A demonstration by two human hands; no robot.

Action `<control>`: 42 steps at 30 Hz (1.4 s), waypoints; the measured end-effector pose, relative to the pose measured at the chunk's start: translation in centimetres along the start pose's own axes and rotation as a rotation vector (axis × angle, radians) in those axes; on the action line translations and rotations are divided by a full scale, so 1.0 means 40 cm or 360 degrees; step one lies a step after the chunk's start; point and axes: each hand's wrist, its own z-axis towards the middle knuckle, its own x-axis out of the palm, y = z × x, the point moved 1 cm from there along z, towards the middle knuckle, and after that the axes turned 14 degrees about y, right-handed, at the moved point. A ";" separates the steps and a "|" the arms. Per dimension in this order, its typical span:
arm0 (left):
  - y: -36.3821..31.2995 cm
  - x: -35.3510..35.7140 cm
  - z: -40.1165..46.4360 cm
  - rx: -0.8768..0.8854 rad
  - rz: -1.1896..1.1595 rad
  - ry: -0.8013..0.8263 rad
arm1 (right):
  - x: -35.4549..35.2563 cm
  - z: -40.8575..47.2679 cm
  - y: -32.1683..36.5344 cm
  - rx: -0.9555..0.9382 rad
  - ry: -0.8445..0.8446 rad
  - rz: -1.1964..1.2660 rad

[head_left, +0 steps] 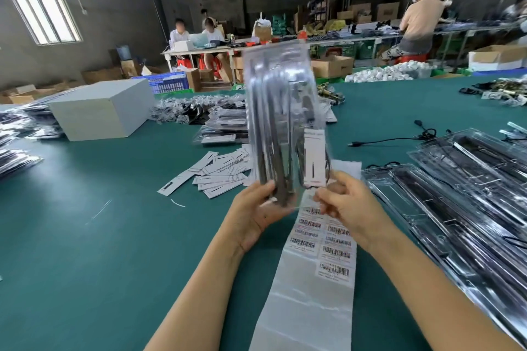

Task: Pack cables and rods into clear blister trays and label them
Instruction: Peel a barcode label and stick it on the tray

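Both hands (302, 208) around blister tray (282, 111)

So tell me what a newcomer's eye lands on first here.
First the clear blister tray, held upright at the centre by the left hand and right hand, dark rods inside. Below it a strip of barcode labels runs down the green table. More filled trays lie at right.

Two hands, the left hand (258, 212) and the right hand (346, 208), one upright blister tray (281, 111), one label strip (313, 279), one white box (104, 108) at ten o'clock, one loose black cable (399, 138) at two o'clock, and four people beyond the counter (85, 236).
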 end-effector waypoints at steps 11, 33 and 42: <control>0.030 0.024 0.002 0.0024 0.0190 0.0070 | -0.014 0.035 -0.058 0.0070 -0.0273 0.0456; 0.042 0.031 0.004 0.0077 0.0343 0.0059 | -0.033 0.049 -0.071 0.0068 -0.0405 0.0548; 0.014 -0.007 0.016 0.0359 -0.0166 -0.0203 | -0.076 0.045 -0.064 -0.0061 -0.0458 0.0451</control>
